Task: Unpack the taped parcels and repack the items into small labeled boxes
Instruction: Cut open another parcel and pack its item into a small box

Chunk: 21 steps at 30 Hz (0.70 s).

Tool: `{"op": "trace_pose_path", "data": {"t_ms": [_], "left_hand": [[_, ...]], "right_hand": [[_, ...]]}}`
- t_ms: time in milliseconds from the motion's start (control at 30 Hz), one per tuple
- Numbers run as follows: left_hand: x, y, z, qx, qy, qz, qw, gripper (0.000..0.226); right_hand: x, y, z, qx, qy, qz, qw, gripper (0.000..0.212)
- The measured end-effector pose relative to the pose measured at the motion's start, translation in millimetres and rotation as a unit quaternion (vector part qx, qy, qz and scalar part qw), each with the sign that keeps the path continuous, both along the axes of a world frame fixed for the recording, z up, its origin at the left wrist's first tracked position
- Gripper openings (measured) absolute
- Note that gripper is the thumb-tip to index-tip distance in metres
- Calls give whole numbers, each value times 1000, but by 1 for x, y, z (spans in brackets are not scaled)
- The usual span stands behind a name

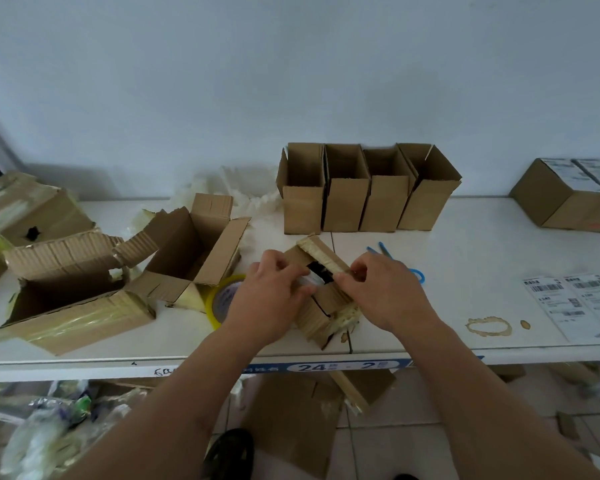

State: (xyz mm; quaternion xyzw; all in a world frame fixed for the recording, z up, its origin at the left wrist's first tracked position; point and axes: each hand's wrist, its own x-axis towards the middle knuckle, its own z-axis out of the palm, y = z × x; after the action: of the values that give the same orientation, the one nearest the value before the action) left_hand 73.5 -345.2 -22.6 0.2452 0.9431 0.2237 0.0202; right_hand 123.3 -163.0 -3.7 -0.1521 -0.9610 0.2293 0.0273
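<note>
Parcel: taped parcel (pixel 321 292) near worktop (pixel 465 244) front edge, top torn open.
Left hand (pixel 271 299): fingers pinch near flap.
Right hand (pixel 385 292): fingers pinch taped far flap.
Waiting: 4 small boxes (pixel 364 192) behind.
Risk: sudden tape release could fling contents off edge.

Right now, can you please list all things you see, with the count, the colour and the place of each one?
taped parcel: 1, brown, front centre of table, being opened
small open boxes: 4, brown, row at the back by the wall
opened cartons: 2, brown, left of table
tape roll: 1, yellowish, left of the parcel
scissors: 1, blue handles, behind the right hand
shipping labels: a sheet, white, right front
labelled boxes: at least 2, brown, far right
table: 1, white
left hand: grips the parcel's left side
right hand: pinches the parcel's right flap
</note>
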Motion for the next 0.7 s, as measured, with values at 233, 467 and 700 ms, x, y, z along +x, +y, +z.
{"op": "trace_pose_path", "data": {"t_ms": [233, 467, 700], "left_hand": [[-7, -5, -6, 36, -46, 0, 998, 48], [-12, -8, -8, 18, -45, -17, 999, 48], [-13, -10, -3, -25, -36, -23, 999, 54]], "right_hand": [[-5, -7, -2, -34, -27, -9, 999, 47], [-10, -5, 3, -15, -47, -6, 999, 46], [-15, -10, 8, 6, -47, -12, 999, 38]]}}
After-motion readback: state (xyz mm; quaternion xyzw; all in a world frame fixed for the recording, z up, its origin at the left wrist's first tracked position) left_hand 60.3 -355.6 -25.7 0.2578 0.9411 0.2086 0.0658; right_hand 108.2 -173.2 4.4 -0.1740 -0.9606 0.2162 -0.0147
